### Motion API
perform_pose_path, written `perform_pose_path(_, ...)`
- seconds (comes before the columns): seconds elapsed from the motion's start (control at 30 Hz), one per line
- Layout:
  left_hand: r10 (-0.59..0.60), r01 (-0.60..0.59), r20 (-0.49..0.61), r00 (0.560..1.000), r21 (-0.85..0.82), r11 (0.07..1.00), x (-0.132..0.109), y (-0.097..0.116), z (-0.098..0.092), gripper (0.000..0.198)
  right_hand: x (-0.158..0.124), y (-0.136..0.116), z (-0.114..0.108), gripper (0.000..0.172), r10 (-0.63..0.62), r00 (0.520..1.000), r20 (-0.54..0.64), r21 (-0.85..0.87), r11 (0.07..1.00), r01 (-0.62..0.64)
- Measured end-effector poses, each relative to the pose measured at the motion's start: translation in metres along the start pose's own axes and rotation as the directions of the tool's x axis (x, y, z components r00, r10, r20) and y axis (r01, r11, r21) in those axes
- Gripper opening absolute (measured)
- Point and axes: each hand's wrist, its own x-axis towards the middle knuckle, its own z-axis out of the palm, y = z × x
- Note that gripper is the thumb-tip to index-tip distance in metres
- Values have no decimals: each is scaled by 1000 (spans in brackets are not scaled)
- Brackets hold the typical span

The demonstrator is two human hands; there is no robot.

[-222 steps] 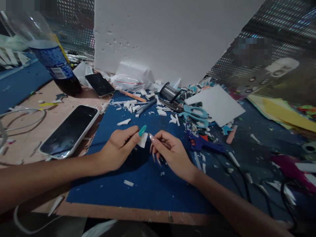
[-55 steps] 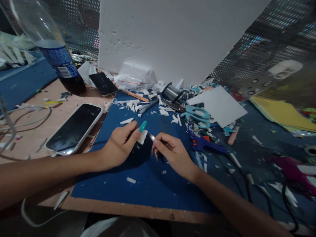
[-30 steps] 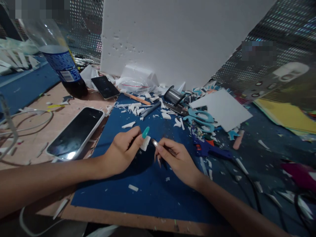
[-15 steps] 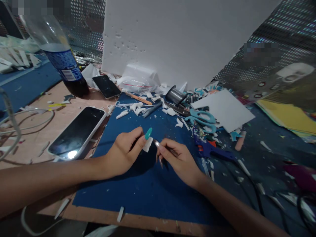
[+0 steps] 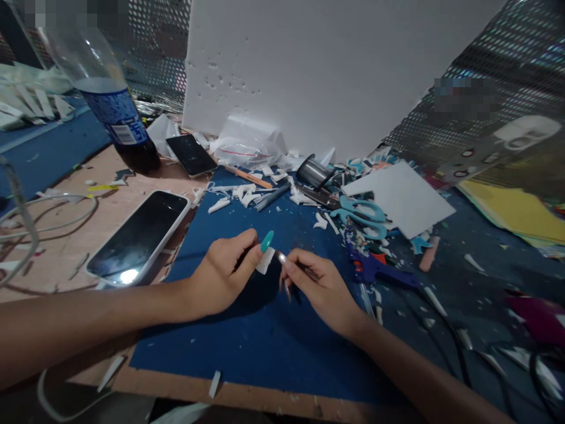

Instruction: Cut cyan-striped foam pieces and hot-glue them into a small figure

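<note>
My left hand [image 5: 227, 271] is closed, pinching a small white piece [image 5: 265, 261] between thumb and fingertips. A glossy teal oval [image 5: 267, 241], which looks like a long thumbnail, shows above the piece. Just to its right, my right hand [image 5: 321, 288] is closed with its fingers curled round a slim dark tool [image 5: 278, 254]. The tool's tip points at the white piece; its kind is mostly hidden by the fingers, and I cannot tell whether the two touch. Both hands are over the blue mat [image 5: 247, 359].
Left of the mat lie a phone [image 5: 139, 238] and a cola bottle [image 5: 117, 118]. White scraps, a pencil [image 5: 248, 176], a wire spool [image 5: 314, 171] and teal-handled scissors [image 5: 362, 215] lie behind my hands. A blue glue gun [image 5: 375, 268] with a cord is at right. A large white board [image 5: 318, 70] stands behind.
Both hands keep almost the same place and grip. The white piece and the teal oval have shifted very slightly in my left hand's pinch.
</note>
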Motion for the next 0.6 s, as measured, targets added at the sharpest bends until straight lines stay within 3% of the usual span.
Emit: perform_pose_path(0.6,11,-11,4,1000,15,1000,1,0,0,29,0,-1,1,33,6,1000,6,-2,1000,-6)
